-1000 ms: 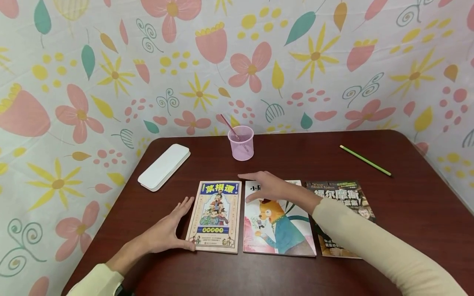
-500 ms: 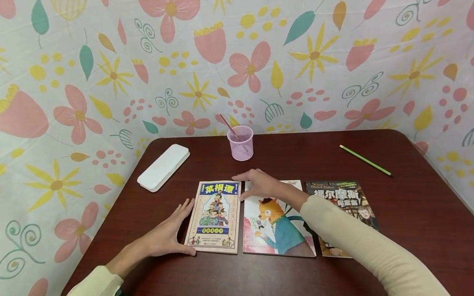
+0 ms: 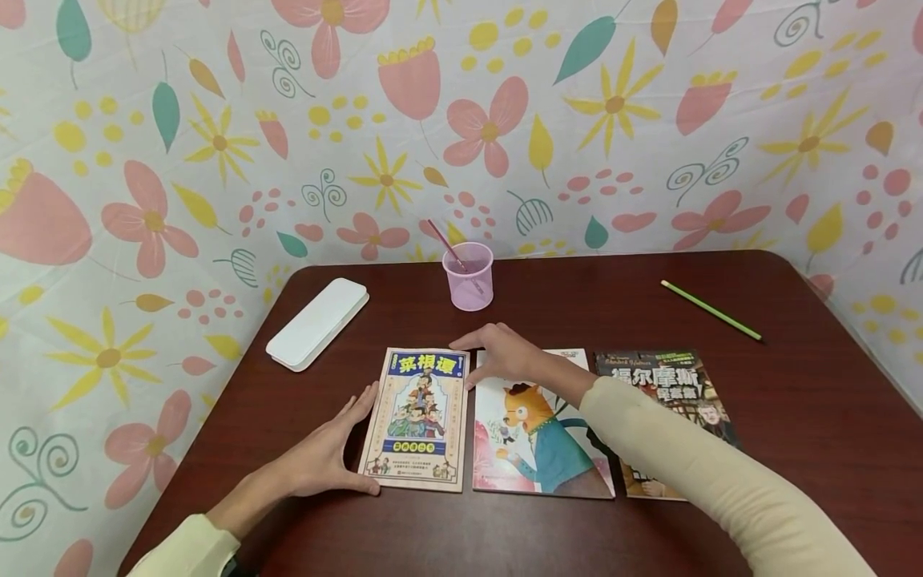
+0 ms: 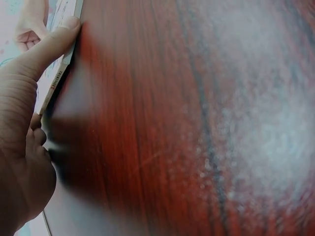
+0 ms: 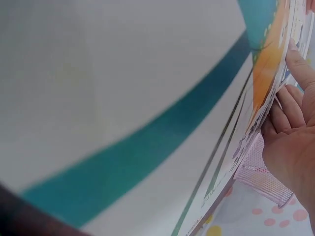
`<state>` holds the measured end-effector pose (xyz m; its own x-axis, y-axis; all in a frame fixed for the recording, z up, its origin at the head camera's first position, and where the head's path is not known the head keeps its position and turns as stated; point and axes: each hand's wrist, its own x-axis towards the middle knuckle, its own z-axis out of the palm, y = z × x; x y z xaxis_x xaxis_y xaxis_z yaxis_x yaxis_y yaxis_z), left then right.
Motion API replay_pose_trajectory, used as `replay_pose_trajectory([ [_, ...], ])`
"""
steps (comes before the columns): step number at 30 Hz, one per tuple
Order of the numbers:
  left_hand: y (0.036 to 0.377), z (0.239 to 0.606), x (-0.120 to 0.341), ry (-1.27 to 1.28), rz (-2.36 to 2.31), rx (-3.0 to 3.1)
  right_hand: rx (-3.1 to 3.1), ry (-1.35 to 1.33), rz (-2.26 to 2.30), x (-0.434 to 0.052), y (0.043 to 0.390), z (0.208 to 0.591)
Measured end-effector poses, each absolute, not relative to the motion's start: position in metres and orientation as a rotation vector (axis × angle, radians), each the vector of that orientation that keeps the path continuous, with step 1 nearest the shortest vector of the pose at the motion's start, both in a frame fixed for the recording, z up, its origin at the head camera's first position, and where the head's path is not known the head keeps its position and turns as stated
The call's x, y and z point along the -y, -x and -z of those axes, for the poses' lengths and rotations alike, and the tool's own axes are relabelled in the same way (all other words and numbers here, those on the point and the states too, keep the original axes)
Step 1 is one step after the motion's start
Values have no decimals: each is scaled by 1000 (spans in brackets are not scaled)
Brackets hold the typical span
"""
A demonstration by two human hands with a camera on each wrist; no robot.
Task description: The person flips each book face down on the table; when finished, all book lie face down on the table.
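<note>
- Dark red-brown wooden table (image 3: 793,417)
- On it: white case (image 3: 318,323), pink cup (image 3: 469,276), green pencil (image 3: 711,311)
- Three books — yellow-bordered book (image 3: 420,420), fox book (image 3: 541,449), dark book (image 3: 667,381) — side by side

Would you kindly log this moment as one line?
left hand: rests against left book edge | right hand: on middle book top | third book: untouched

Dark red-brown wood table (image 3: 793,417), rounded corners. Floral-print sheet (image 3: 216,160) walls it in: behind, left, right. Even, soft light, faint sheen on tabletop.
</note>
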<state>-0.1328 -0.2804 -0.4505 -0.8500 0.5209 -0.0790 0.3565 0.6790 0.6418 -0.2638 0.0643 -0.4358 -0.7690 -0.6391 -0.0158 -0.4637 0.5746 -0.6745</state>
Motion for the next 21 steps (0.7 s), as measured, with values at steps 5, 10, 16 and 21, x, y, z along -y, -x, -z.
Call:
replay_pose_trajectory([
  [5,132,450,281,-702,-1021,-2592,-2551,900,981,-64,265,437],
  [10,132,449,281,-712,-1186,-2466,-2564,889,982,-64,264,438],
  [16,130,445,277,-677,-1294,-2365,-2564,878,1020,-63,264,439],
  [21,130,445,280,-685,-1362,-2346,-2550,888,1062,-62,265,438],
])
